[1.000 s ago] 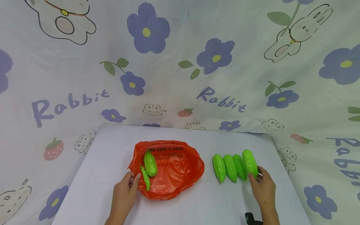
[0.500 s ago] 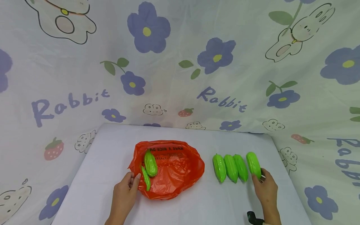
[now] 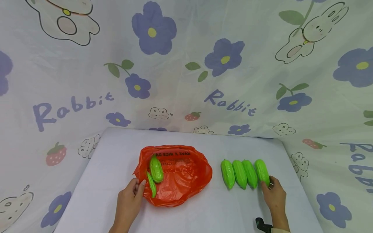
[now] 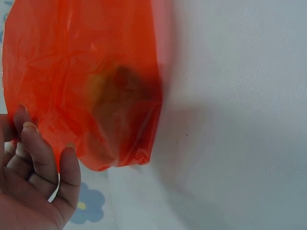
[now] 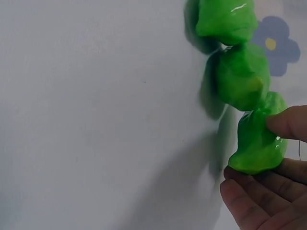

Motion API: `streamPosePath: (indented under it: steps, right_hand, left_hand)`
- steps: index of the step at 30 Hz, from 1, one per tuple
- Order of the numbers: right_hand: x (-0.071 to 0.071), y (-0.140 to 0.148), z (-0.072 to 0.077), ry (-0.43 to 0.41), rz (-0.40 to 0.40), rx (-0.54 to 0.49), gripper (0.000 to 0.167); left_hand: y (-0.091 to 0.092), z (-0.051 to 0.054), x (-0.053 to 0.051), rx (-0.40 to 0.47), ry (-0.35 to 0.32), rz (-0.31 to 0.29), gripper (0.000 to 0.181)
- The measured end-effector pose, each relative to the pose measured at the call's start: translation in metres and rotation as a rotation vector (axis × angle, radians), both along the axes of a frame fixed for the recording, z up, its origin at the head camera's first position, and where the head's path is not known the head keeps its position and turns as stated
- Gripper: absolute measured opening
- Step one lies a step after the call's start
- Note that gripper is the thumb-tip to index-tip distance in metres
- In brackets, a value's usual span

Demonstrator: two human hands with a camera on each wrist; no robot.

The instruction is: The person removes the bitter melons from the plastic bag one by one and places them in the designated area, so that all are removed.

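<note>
My left hand (image 3: 129, 197) pinches the near left rim of an orange-red plastic bag (image 3: 186, 187), which lies with its mouth spread wide. Inside the bag's left part are a ridged green gourd (image 3: 156, 171) and a thin green chili pepper (image 3: 152, 185). My right hand (image 3: 274, 195) grips the lower end of another green gourd (image 3: 262, 171), the rightmost in a row; in the right wrist view my thumb (image 5: 290, 123) presses on its side and fingers lie beneath it. To its left stand three more gourds, including the leftmost gourd (image 3: 227, 174), side by side.
A white table (image 3: 204, 213) bears everything, with a patterned rabbit-and-flower cloth (image 3: 175, 81) hanging behind and beside it. A black object (image 3: 263, 225) shows at my right wrist. White surface lies between bag and row.
The gourd in my right hand, earlier overlapping its neighbour, has moved right and then slightly back left and lower, ending at the row's right end. My left hand and the bag stay put.
</note>
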State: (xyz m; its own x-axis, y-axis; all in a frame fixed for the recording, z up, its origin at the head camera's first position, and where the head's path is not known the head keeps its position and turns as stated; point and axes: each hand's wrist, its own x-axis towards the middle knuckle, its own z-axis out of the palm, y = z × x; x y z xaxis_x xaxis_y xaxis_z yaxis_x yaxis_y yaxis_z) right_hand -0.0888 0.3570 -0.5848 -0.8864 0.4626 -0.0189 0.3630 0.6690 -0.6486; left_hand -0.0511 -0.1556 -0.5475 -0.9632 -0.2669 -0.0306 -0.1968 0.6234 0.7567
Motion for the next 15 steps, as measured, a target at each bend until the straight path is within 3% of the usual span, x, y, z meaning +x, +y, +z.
streamPosePath:
  steps: [15]
  right_hand:
    - [-0.002, 0.003, -0.013, -0.011, 0.014, -0.017, 0.052]
  left_hand:
    - [0.000, 0.002, 0.002, 0.002, 0.007, 0.000, 0.021]
